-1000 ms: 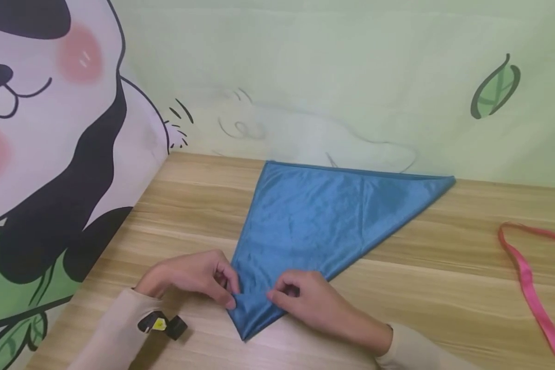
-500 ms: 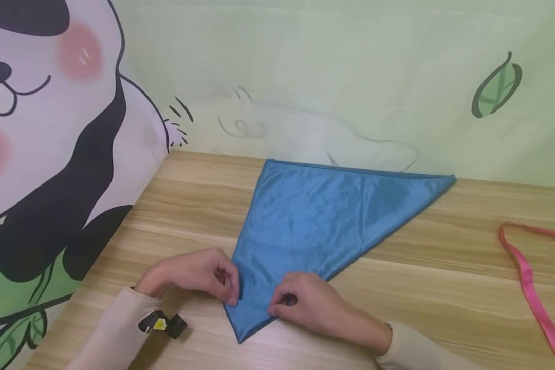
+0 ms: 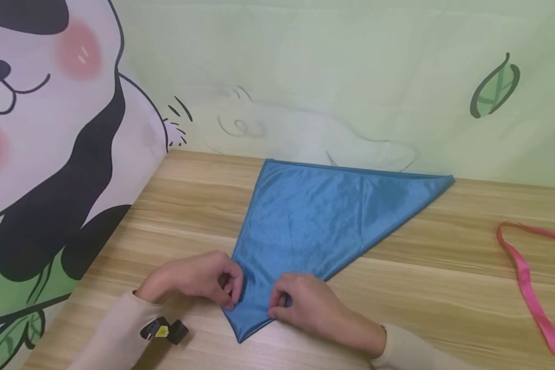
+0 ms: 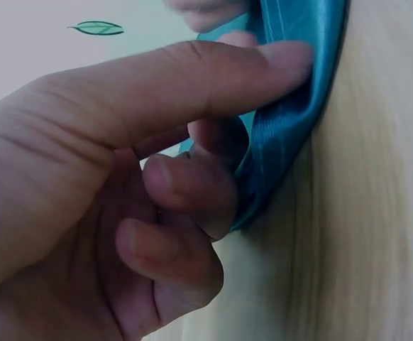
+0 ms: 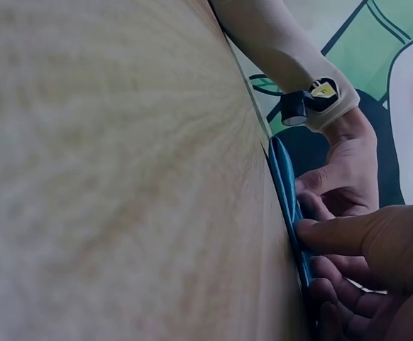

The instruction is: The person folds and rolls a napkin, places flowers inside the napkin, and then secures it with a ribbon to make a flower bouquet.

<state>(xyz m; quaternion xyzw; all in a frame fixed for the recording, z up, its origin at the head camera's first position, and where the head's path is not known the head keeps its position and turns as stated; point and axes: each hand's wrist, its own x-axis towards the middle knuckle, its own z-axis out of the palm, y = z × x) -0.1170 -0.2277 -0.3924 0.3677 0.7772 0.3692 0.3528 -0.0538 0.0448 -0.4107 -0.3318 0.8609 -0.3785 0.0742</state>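
A shiny blue cloth (image 3: 300, 221), folded into a pointed four-sided shape, lies on the wooden table. Its narrow corner points toward me. My left hand (image 3: 208, 280) pinches the left edge just above that corner; in the left wrist view its thumb (image 4: 263, 74) lies over the stitched hem, the lower fingers curled. Across the tip, my right hand (image 3: 310, 303) pinches the slanting right edge between thumb and index finger. From the right wrist view, the cloth's folded layers (image 5: 284, 185) stand slightly raised near both hands' fingertips.
A pink ribbon (image 3: 527, 277) lies loosely looped on the table (image 3: 425, 308) at the right. The cloth's far edge reaches the pale green wall (image 3: 333, 61) at the back. A panda-printed panel (image 3: 74, 128) borders the left side. A small black camera (image 3: 178, 331) sits on the left cuff.
The cloth's near tip has shifted slightly toward me and left, and the crease across it has flattened. My right hand moved slightly nearer; my left hand shifted a little right.
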